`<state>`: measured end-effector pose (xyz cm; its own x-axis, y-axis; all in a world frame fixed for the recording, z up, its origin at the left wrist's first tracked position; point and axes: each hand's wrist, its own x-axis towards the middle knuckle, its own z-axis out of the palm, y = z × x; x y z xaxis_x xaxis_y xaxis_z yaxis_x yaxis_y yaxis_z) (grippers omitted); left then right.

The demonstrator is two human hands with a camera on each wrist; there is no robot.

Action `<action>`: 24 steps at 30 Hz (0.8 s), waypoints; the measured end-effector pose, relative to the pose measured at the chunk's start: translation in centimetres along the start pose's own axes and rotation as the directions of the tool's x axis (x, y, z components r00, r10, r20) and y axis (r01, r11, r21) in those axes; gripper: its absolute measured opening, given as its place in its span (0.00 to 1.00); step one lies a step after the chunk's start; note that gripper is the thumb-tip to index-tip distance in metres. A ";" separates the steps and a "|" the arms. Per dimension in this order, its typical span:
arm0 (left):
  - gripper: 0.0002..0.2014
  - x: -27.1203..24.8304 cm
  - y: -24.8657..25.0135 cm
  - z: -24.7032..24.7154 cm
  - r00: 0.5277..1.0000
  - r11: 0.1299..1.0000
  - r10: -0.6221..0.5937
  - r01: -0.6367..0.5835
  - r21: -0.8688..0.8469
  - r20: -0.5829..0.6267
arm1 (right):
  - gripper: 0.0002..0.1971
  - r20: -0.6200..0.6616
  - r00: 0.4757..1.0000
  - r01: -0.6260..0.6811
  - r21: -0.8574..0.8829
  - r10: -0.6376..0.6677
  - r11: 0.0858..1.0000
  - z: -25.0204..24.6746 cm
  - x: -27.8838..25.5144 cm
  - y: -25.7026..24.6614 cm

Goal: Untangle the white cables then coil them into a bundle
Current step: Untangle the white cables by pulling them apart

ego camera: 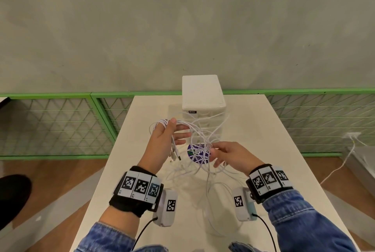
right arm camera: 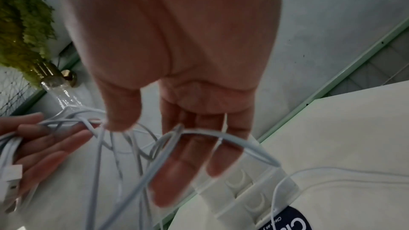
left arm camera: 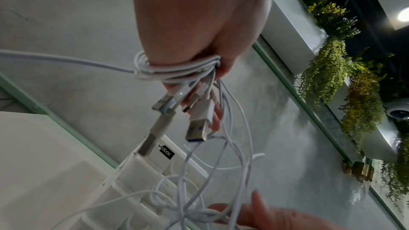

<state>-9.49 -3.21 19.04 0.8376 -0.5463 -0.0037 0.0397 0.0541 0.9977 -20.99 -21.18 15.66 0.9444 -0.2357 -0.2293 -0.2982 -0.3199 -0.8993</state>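
Several white cables [ego camera: 203,130] hang in a tangle between my two hands above the white table [ego camera: 263,130]; slack strands [ego camera: 194,172] lie on the tabletop below. My left hand [ego camera: 178,130] is raised, with a coil of cable [left arm camera: 177,71] looped round it and pinned under the thumb, and USB plugs [left arm camera: 197,130] dangle from its palm. My right hand [ego camera: 215,154] reaches into the tangle with its fingers [right arm camera: 177,155] nearly straight. One strand [right arm camera: 243,146] is draped across them.
A white drawer box [ego camera: 203,93] stands at the table's far end, just behind the cables. A round purple label [ego camera: 197,155] lies under the tangle. A green mesh fence [ego camera: 60,126] runs behind. A wall socket with a cord [ego camera: 351,136] is at right.
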 end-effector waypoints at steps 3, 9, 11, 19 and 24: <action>0.21 -0.1 -0.1 0.0 1.000 1.000 -0.018 0.018 0.024 -0.015 | 0.11 -0.110 0.993 0.059 0.061 -0.052 0.996 0.1 0.3 0.0; 0.20 -0.3 0.0 0.6 0.997 0.996 -0.069 0.066 0.066 0.042 | 0.12 -0.166 0.975 0.161 0.067 -0.148 0.985 0.0 0.3 -1.6; 0.21 -0.1 0.3 0.9 0.997 0.996 -0.062 0.058 0.061 0.050 | 0.11 -0.176 0.967 0.195 0.052 -0.184 0.979 -0.1 0.3 -2.1; 0.22 0.5 1.3 0.8 0.998 0.999 0.001 -0.004 0.033 0.068 | 0.13 -0.472 0.826 0.377 0.055 -0.309 0.925 -2.2 0.4 -4.3; 0.22 0.8 2.2 0.3 0.996 0.999 0.039 -0.041 0.025 0.082 | 0.12 -0.544 0.805 0.309 0.045 -0.236 0.950 -4.0 0.5 -3.1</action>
<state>-8.93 -3.80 21.27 0.7912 -0.6102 0.0408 -0.0085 0.0557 0.9984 -20.20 -23.97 19.79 0.7556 -0.6132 0.2301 0.0144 -0.3356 -0.9419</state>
